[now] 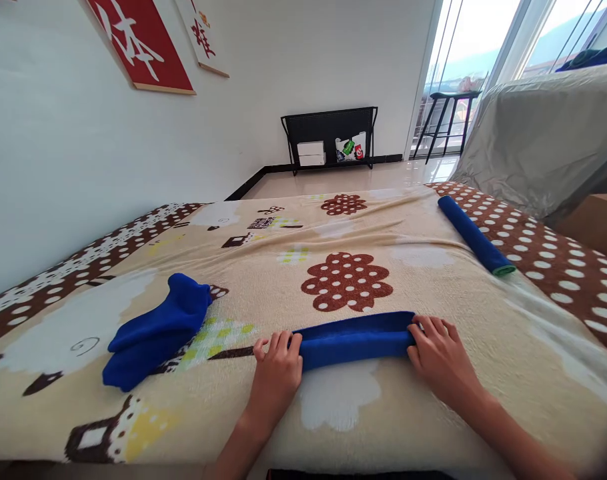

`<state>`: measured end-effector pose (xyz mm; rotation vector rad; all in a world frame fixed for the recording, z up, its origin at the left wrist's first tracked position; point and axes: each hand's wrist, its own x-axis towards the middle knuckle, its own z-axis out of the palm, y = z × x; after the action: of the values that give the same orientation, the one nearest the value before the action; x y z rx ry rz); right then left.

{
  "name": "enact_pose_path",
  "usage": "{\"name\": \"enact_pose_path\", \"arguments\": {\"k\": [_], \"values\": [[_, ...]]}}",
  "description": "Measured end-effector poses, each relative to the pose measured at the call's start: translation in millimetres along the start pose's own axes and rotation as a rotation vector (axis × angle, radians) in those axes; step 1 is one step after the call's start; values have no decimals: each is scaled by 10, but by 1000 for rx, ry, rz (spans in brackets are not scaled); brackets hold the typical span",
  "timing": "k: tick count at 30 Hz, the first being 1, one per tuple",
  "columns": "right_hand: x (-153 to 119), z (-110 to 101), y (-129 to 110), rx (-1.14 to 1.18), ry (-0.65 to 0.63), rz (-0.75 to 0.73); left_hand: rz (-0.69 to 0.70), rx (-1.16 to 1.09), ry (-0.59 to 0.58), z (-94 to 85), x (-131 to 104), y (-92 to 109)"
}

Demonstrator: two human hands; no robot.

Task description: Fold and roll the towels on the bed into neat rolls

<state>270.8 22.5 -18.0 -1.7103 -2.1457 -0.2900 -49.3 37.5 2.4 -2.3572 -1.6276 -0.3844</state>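
Observation:
A blue cloth [356,348], partly rolled into a long strip, lies across the patterned blanket in front of me. My left hand [279,360] grips its left end with curled fingers. At the right end, my right hand [436,347] holds the cloth between thumb and fingers. A narrow flat strip of the cloth shows beyond the roll. To the left lies a crumpled blue cloth [158,333], touched by neither hand. A finished-looking blue roll [476,235] with a green end rests farther off at the right.
The beige and brown blanket [263,280] covers the bed surface. Beyond it stand a black rack [328,127] by the wall and a dark stool [448,113] near the window. A covered piece of furniture [553,133] and a cardboard box [593,223] are at the right.

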Motion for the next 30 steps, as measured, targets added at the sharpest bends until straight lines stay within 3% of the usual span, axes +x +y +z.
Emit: {"name": "enact_pose_path", "arguments": {"k": [2,4,7,12,15,19,24,27,30], "values": [[76,56,-214,-8,33,-74,-19,10,69,37,31,200],[150,116,-411,31,35,-229,73,-42,95,76,68,402],[209,184,-452,102,-34,-351,213,-115,27,120,94,519],[223,220,157,170,-177,-165,87,-98,-97,163,69,112],[233,217,421,217,-257,-141,72,-123,-127,187,58,-114],[192,220,448,185,-214,-171,110,-104,-47,179,-11,-162],[-33,243,461,65,16,-193,91,-150,70,117,-193,-172],[-86,228,503,75,37,-224,70,-222,67,102,-201,-211],[58,176,508,89,-15,-214,37,-187,-2,79,-54,-246]]}}
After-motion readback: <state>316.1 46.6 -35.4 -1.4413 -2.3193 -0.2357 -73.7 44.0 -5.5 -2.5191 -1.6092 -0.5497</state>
